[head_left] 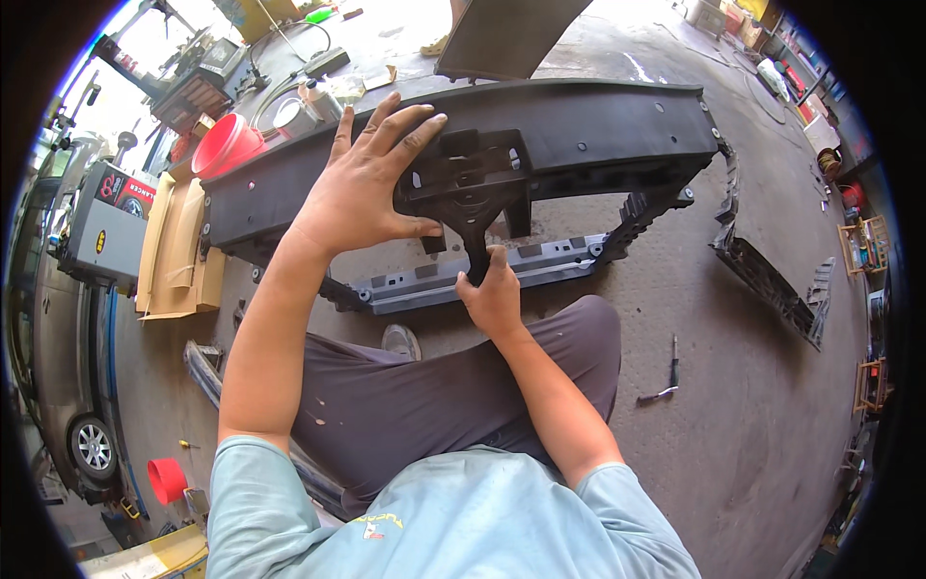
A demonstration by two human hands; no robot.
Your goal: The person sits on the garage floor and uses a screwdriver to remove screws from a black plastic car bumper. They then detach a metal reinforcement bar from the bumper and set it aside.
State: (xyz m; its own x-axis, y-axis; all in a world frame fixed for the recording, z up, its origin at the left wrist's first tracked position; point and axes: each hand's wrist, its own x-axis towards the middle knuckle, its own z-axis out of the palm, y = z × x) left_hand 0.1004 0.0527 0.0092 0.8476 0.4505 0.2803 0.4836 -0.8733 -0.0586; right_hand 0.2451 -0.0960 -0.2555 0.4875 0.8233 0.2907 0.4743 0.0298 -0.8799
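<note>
A long black car front-end frame (617, 125) lies across in front of me, its grey lower crossbar (434, 283) resting nearer my legs. At the middle of the frame sits a black Y-shaped bracket (473, 220), its stem pointing toward me. My right hand (494, 301) is closed around the lower end of that stem. My left hand (362, 188) has its fingers spread over the frame's top beam, just left of the bracket, with the thumb near the bracket's edge. The palm hides part of the beam.
A ratchet-like tool (666, 383) lies on the floor at right, below a bent black trim strip (762, 275). Left are an open cardboard box (178, 256), a red bucket (228, 145) and a parked car (58, 318). A dark panel (506, 39) stands beyond the frame.
</note>
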